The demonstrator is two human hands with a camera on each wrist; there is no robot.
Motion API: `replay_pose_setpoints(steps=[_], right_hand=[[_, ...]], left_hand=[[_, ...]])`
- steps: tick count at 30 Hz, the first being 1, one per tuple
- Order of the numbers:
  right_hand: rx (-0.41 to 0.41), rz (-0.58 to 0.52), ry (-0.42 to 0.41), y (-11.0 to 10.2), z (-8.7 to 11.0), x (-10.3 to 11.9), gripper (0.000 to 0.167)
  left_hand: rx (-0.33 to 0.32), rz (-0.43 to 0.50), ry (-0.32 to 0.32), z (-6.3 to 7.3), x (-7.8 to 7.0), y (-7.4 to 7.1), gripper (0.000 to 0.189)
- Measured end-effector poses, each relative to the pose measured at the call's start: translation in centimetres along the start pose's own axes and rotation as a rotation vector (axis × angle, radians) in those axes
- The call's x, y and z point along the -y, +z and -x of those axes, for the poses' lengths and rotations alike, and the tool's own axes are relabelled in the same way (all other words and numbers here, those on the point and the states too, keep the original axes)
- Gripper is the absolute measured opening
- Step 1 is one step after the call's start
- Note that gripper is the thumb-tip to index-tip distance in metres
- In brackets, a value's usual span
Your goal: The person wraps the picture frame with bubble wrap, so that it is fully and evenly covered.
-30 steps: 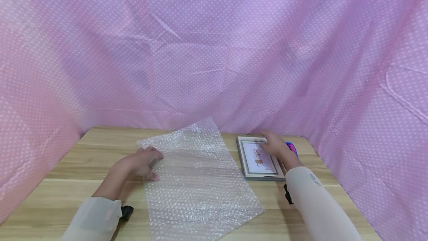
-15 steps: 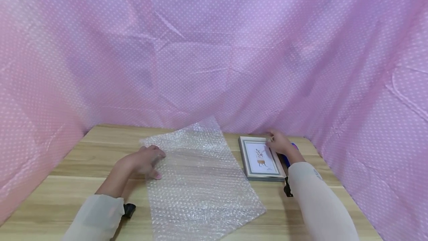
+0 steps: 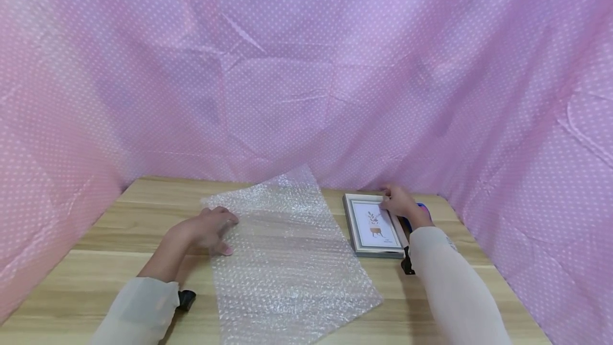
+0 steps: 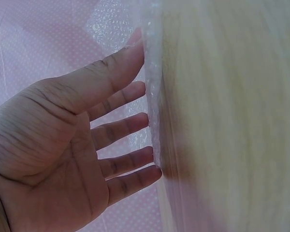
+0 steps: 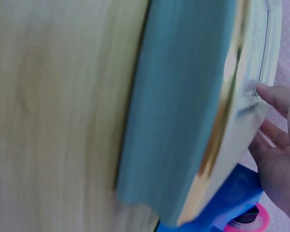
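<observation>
A sheet of bubble wrap (image 3: 292, 265) lies flat over the middle of the table. My left hand (image 3: 203, 229) rests on its left edge, and the left wrist view shows the fingers (image 4: 130, 123) spread, their tips touching the wrap. To the right, a picture frame (image 3: 373, 225) with a potted-plant print lies face up. My right hand (image 3: 400, 204) grips the frame's far right part. In the right wrist view, the thumb presses the front of the frame (image 5: 183, 111) while the other fingers are at its outer side, partly hidden.
Behind the right hand, a blue and pink object (image 3: 425, 211) lies close to the frame; the right wrist view shows its blue body (image 5: 232, 198) and a pink ring. Pink dotted cloth (image 3: 306, 84) hangs round the back and sides of the wooden table (image 3: 105, 260).
My right hand has shifted right from over the frame's face to its far right part and taken hold there. My left hand has stayed on the bubble wrap's edge.
</observation>
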State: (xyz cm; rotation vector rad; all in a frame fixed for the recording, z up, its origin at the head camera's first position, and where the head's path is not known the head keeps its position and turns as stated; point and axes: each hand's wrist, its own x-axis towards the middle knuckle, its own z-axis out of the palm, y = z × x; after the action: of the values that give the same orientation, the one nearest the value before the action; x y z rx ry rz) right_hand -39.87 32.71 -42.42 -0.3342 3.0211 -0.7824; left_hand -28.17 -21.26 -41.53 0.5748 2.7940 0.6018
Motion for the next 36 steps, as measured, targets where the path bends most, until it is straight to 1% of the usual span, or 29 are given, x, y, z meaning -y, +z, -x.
replay_pose_setpoints(steps=[4,8,13,19,27,31,34,36], right_hand=[[0.005,-0.011,0.040,0.37,-0.37,-0.17,0.058],[-0.003,-0.033,0.065,0.57,-0.61,-0.15,0.055],[-0.008,-0.040,0.074,0.72,-0.78,-0.21,0.048],[-0.003,-0.018,0.086,0.87,-0.88,-0.22,0.045],[0.000,-0.001,0.081,0.76,-0.57,0.40,0.040],[-0.002,0.005,0.063,0.78,-0.65,0.35,0.038],[-0.001,-0.001,0.034,0.70,-0.76,0.37,0.039],[0.003,-0.016,0.029,0.65,-0.85,0.39,0.039]], left_hand=[[0.005,-0.001,0.003,0.04,0.01,0.05,0.074],[0.002,-0.003,0.008,0.11,0.02,-0.05,0.073],[0.003,-0.001,0.008,0.16,0.03,-0.15,0.074],[0.007,0.001,0.000,0.13,0.04,-0.12,0.075],[0.016,0.028,-0.021,0.15,-0.21,-0.16,0.074],[0.016,0.030,-0.028,0.10,-0.18,-0.15,0.074],[0.018,0.032,-0.034,0.04,-0.09,-0.08,0.074],[0.021,0.037,-0.041,0.03,-0.07,-0.04,0.074]])
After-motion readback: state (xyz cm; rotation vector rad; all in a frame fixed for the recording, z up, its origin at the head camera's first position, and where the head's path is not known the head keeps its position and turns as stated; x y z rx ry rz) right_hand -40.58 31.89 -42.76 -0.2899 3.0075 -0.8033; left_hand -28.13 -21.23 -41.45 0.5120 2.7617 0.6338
